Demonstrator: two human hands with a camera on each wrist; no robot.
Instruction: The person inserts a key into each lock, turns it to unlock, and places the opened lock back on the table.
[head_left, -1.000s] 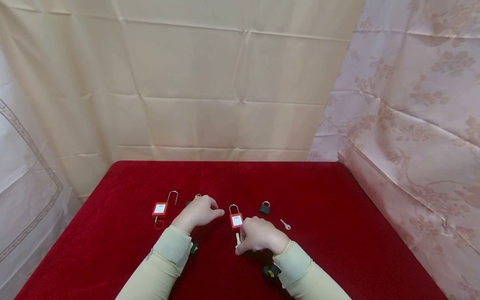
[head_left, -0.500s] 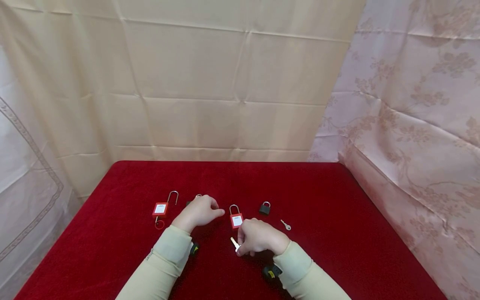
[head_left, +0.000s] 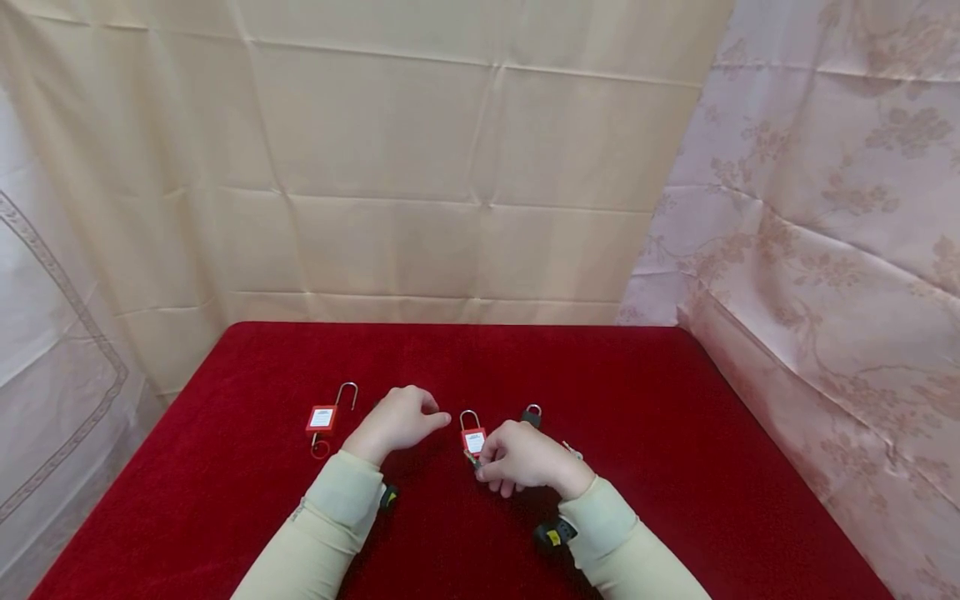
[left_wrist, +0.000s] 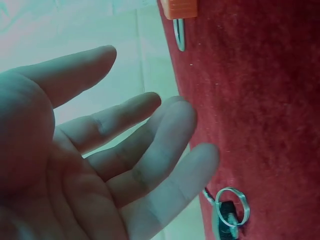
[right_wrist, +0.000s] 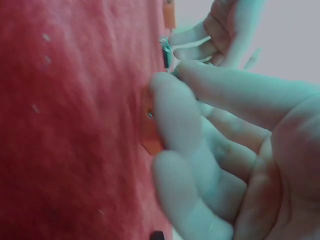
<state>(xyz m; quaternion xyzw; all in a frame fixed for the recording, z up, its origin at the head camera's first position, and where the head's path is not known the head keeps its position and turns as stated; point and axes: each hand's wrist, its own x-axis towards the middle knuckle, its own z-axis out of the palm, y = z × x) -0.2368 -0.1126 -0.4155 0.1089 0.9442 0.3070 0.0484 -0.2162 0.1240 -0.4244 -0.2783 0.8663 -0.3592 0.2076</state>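
My right hand (head_left: 525, 454) pinches a small key (head_left: 471, 457) between thumb and fingertips, at the lower end of a red padlock (head_left: 473, 439) with a white label. Whether the key touches the padlock I cannot tell. In the right wrist view that red padlock (right_wrist: 151, 137) shows a keyhole beside the fingertips, and the fingers cover the key. My left hand (head_left: 397, 417) is held above the cloth with relaxed fingers and nothing in them. Close to it, in the left wrist view, lies a dark padlock (left_wrist: 227, 222) with a key ring (left_wrist: 243, 205); the hand hides it in the head view.
To the left lies another red padlock (head_left: 322, 418), its shackle open and a key with a red ring (head_left: 320, 450) at its base. A black padlock (head_left: 532, 417) and a loose key (head_left: 572, 450) lie behind my right hand, partly hidden. Red cloth (head_left: 637, 375) covers the table.
My right hand has turned the key in its fingers and brought it forward, up to the base of the middle red padlock. The left hand has barely moved.
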